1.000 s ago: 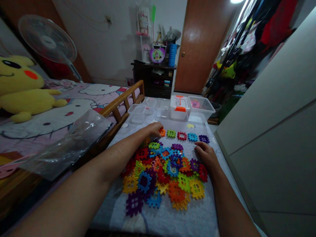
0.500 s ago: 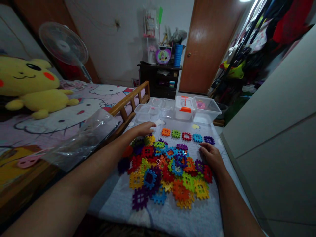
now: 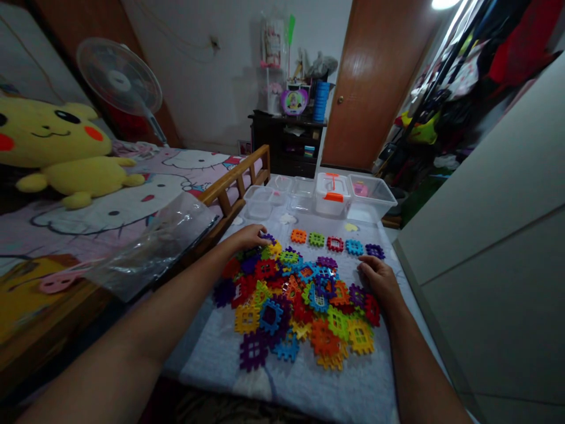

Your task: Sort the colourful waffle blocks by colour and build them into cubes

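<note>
Left hand (image 3: 245, 238): grip fairly wide, fingers over the heap's upper-left edge, cannot tell if a piece is held.
Right hand (image 3: 375, 278): grip narrow, loosely curled at the heap's right edge, no piece visibly held.
Heap: multicoloured plastic grid-shaped building pieces (image 3: 286, 312), mid-bench on a white quilted cloth (image 3: 353, 391).
Done: orange, green, red, blue and purple pieces in a neat row (image 3: 335, 241) beyond the heap.
Remaining: most pieces still heaped.
Far end: clear plastic tubs (image 3: 371, 197), white orange-handled box (image 3: 333, 194).
</note>
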Action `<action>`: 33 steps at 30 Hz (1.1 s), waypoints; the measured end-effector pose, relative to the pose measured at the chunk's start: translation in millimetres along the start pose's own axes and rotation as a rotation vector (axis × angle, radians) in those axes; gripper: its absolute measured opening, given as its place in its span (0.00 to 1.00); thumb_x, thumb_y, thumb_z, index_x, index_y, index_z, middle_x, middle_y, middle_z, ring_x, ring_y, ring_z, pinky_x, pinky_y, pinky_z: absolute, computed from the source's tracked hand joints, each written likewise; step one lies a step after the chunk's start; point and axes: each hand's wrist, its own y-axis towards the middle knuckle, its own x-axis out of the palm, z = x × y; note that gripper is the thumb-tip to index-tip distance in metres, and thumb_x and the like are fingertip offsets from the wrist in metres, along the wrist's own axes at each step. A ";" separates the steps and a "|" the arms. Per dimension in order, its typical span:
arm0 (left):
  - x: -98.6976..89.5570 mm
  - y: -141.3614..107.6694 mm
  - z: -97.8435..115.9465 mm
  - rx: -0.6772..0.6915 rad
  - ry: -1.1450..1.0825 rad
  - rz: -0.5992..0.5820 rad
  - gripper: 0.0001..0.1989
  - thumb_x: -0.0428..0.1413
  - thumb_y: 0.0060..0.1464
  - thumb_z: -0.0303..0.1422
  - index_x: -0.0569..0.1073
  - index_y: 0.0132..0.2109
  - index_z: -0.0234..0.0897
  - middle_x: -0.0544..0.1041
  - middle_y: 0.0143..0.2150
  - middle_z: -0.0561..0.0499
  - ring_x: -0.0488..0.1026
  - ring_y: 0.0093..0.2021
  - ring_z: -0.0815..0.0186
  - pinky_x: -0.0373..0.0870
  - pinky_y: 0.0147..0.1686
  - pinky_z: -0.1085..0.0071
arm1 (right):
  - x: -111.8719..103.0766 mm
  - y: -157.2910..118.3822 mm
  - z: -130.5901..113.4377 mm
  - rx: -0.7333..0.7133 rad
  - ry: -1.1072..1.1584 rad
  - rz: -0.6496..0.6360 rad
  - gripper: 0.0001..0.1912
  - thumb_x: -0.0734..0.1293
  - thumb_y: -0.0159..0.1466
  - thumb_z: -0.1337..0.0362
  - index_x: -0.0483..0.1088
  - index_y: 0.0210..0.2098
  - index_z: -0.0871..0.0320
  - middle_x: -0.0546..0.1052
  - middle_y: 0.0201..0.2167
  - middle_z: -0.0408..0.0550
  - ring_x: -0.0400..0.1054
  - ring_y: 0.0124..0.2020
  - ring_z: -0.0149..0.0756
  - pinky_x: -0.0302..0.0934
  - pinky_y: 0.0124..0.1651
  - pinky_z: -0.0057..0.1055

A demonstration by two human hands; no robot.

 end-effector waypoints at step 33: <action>2.4 -57.5 70.5 0.312 -0.251 -0.034 0.21 0.47 0.58 0.30 0.72 0.56 0.37 0.76 0.59 0.45 0.73 0.57 0.60 0.67 0.58 0.64 | -1.1 4.7 7.1 -0.030 0.015 -0.012 0.24 0.70 0.52 0.50 0.75 0.42 0.60 0.74 0.23 0.43 0.62 0.22 0.32 0.55 0.24 0.29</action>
